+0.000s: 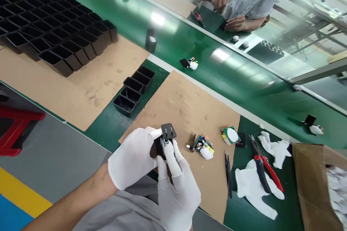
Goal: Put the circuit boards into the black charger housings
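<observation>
Both my hands wear white gloves and meet over the near edge of the cardboard. My left hand is closed around a black plastic case, mostly hidden by the fingers. A black plug cover with two metal pins stands tilted at the top of the case. My right hand is closed too, its fingers pressing on a part just below the plug cover; gloves hide most of that part. Right of my hands lies a circuit board assembly with a black plate, and beyond it another circuit board.
Black tweezers, red-handled pliers and spare white gloves lie on the right, beside a cardboard box. Several black cases stand at left, with many more behind. Across the green conveyor, a co-worker's hands work.
</observation>
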Tool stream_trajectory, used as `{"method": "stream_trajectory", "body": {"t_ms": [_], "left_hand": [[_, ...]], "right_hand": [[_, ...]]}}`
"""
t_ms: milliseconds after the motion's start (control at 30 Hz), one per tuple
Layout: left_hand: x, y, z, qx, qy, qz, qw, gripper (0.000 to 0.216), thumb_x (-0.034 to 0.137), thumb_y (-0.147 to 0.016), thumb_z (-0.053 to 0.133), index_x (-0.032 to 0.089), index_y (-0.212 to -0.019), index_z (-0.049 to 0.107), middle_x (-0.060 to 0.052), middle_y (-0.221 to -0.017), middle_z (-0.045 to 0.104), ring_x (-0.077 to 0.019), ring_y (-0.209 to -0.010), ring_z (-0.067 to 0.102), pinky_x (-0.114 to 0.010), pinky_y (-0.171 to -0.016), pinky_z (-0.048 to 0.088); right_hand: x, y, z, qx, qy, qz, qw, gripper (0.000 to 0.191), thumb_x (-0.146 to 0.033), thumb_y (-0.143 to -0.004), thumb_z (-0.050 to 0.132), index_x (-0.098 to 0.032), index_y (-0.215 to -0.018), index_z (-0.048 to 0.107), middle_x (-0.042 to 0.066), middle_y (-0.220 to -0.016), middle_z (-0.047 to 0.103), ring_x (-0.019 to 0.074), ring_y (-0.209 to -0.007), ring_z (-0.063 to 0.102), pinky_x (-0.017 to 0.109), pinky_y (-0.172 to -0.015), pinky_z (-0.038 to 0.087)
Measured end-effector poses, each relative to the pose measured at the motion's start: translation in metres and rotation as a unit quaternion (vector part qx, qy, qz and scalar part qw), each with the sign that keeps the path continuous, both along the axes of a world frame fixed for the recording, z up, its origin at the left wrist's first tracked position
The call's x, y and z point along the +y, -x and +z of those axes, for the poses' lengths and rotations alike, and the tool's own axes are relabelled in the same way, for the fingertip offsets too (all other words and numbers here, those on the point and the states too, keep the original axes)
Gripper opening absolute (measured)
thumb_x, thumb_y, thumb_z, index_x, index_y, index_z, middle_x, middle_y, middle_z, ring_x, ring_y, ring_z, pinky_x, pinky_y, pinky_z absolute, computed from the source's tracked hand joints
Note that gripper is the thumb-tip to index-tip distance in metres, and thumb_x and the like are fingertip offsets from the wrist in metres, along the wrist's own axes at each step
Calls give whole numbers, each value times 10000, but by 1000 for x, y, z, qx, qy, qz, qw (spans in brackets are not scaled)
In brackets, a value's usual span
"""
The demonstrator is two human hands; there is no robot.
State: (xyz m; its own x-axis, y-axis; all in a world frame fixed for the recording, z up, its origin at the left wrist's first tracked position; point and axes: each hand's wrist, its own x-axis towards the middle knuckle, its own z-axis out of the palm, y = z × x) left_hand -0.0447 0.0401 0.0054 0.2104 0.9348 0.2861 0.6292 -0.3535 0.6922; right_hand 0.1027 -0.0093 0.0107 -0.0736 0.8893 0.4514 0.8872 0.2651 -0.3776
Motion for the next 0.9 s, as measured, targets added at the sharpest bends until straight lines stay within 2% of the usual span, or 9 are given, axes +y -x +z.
{"method": "stream_trajectory", "body": {"t_ms": [100, 200, 300, 367, 500, 567, 700, 767, 900], "left_hand": [[-7, -1, 4, 15, -91, 49, 995, 503, 47, -847, 605, 258, -1300, 545, -12, -962, 746, -206, -807, 707, -322, -741, 566], [-12, 0, 13, 2, -134, 50, 990, 570, 49, -843, 629, 285, -1355, 546, -9, -1041, 778, -200, -878, 737, -298, -782, 585], [-13, -1, 17, -14, -140, 36, 989, 580, 75, -855, 648, 291, -1386, 560, -18, -1126, 786, -202, -939, 749, -300, -834, 594], [-13, -3, 11, 14, -131, 46, 990, 520, 71, -860, 644, 269, -1339, 602, -28, -1100, 787, -207, -920, 745, -305, -825, 588], [-11, -7, -8, 92, -81, 52, 991, 369, 69, -848, 648, 216, -1187, 659, -23, -897, 739, -208, -762, 680, -318, -739, 555], [-11, -7, -13, 91, -72, 44, 992, 370, 74, -833, 658, 212, -1176, 653, -26, -896, 727, -215, -773, 681, -326, -740, 555], [-13, -5, -12, 59, -65, 49, 995, 423, 101, -820, 684, 224, -1219, 613, -32, -999, 750, -215, -860, 720, -312, -770, 577], [-14, -6, -10, 35, -56, 61, 996, 461, 164, -842, 703, 231, -1283, 586, -27, -999, 755, -218, -870, 731, -311, -773, 587], [-15, -10, -11, 29, -86, 89, 992, 299, 227, -908, 681, 236, -1202, 626, -42, -948, 750, -226, -822, 728, -325, -740, 583]], "right_hand": [[-1, -3, 2, 12, -11, 15, 1000, 704, -90, -1010, 647, -412, -1614, 487, 63, -1388, 759, 250, -1061, 814, 331, -852, 655], [-5, -9, 12, -5, -24, 15, 1000, 714, -94, -1012, 631, -441, -1617, 477, 50, -1351, 776, 237, -996, 819, 306, -784, 642], [-6, -14, 17, -53, -23, 22, 998, 661, -152, -1035, 593, -442, -1617, 477, 51, -1356, 770, 242, -950, 814, 299, -667, 610], [-3, -14, 12, -59, -18, 21, 998, 563, -202, -1051, 571, -408, -1575, 547, 57, -1337, 773, 236, -955, 809, 285, -658, 612], [4, -9, -8, -23, -8, 13, 1000, 401, -257, -1076, 513, -321, -1426, 699, 67, -1258, 793, 230, -1032, 799, 266, -754, 642], [5, -7, -14, -14, -2, 17, 1000, 375, -283, -1075, 528, -307, -1395, 722, 74, -1258, 795, 240, -1046, 801, 274, -767, 649], [-1, -7, -12, 40, -35, -5, 999, 408, -255, -1049, 625, -329, -1449, 668, 55, -1236, 807, 222, -995, 815, 291, -797, 663], [-4, -6, -10, 79, -56, -35, 995, 454, -259, -1013, 710, -287, -1461, 642, 63, -1170, 815, 214, -963, 819, 295, -822, 669], [-5, -4, -8, 81, -64, -32, 994, 383, -239, -1008, 718, -239, -1389, 680, 104, -1211, 798, 240, -1076, 811, 341, -909, 676]]}}
